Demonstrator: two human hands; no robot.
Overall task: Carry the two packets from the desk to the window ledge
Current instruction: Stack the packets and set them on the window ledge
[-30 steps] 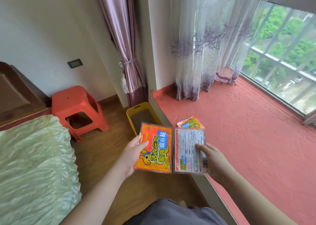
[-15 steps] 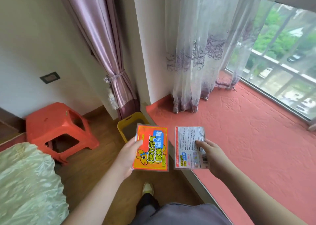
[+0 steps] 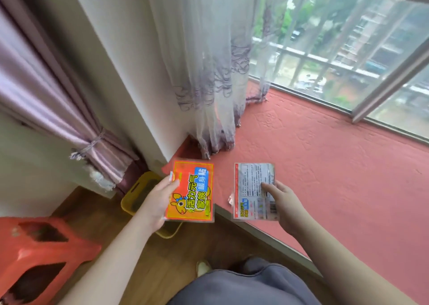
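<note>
You see a big window (image 3: pixel 348 56) with bars (daylight comes in). A thin white curtain (image 3: pixel 209 72) hangs beside a white wall (image 3: pixel 120 61). A purple curtain (image 3: pixel 46 100) is tied back. An orange stool (image 3: pixel 39 249) and yellow bin (image 3: pixel 137 193) stand on the wood floor (image 3: pixel 162 253).

Soft daylight enters through the window (image 3: pixel 343 56) up and to the right of both hands, washing the view outside pale and hazy. The red window ledge (image 3: pixel 336 170) is evenly lit, with only faint shadow. Motion blur smears the orange stool (image 3: pixel 39 246) (lower left) and the tied purple curtain (image 3: pixel 69 109). Wide-angle distortion bends the window frame near the right edge.
</note>
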